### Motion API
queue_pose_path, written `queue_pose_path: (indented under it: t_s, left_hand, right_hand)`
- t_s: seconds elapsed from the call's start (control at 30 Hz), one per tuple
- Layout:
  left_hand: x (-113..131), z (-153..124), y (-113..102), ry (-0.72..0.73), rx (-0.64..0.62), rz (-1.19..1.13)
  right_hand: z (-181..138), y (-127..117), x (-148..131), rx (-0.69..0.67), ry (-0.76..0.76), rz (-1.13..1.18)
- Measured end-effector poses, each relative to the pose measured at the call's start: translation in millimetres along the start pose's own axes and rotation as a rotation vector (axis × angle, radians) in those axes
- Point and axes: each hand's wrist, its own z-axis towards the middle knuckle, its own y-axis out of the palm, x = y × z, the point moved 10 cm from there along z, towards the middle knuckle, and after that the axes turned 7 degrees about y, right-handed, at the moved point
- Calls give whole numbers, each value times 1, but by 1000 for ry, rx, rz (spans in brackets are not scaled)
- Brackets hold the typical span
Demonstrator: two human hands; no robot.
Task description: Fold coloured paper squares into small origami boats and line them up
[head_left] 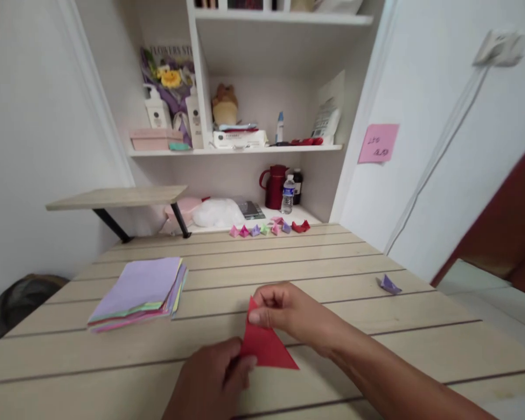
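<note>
A red sheet of paper (269, 349), folded into a triangle, is held between my two hands just over the slatted wooden table. My left hand (219, 373) pinches its lower left edge, thumb on the near face. At the upper corner, my right hand (282, 312) grips the paper between thumb and curled fingers. One pointed corner sticks out freely toward the lower right. The fingers behind the paper are partly hidden.
A stack of coloured paper (140, 289) lies on the left. Several small folded paper boats (265, 230) line the table's far edge, and a purple one (390, 284) sits at the right. A raised wooden stand (118, 197) is at the back left, before shelves.
</note>
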Motion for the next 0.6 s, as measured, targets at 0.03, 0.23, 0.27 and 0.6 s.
queue_pose_path:
  t_s: [0.03, 0.23, 0.27, 0.6]
  left_hand:
    - [2, 18, -1, 15, -38, -62]
    - [1, 93, 21, 93, -235, -238]
    - [-1, 99, 26, 92, -239, -262]
    - [-10, 101, 21, 34, -146, -445]
  right_hand:
    - [11, -9, -5, 2, -37, 46]
    - [53, -43, 22, -12, 70, 277]
    - [54, -46, 31, 9, 100, 273]
    - [52, -64, 48, 168, 13, 232]
